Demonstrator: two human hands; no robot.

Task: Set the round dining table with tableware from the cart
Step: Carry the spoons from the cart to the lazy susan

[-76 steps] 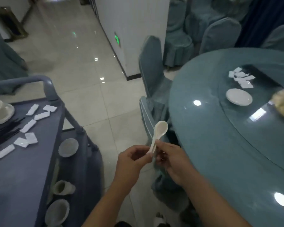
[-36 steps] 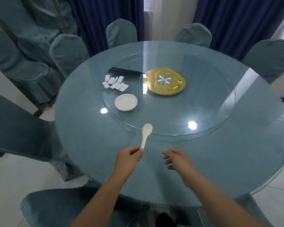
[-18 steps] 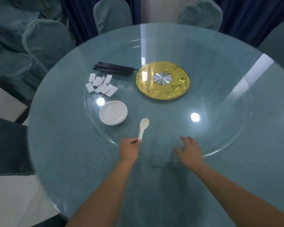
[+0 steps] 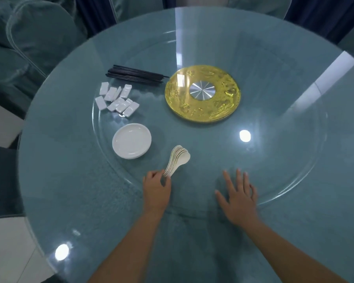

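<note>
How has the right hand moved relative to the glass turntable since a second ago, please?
Yes: the right hand moved forward and now lies flat, fingers spread, on the glass turntable edge.

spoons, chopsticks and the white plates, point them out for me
spoons [image 4: 179, 158], head view, on the fanned bowls of the stack
chopsticks [image 4: 136, 75], head view, mid-length of the black bundle
white plates [image 4: 131, 140], head view, centre of the top plate

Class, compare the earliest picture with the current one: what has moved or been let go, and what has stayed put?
The spoons travelled from beside the cart to the glass turntable, now lying fanned beside the saucers. The left hand still touches their handle ends. The right hand let go and rests flat, open. Over the last second, the chopsticks, chopstick rests and saucers stayed put.
</note>
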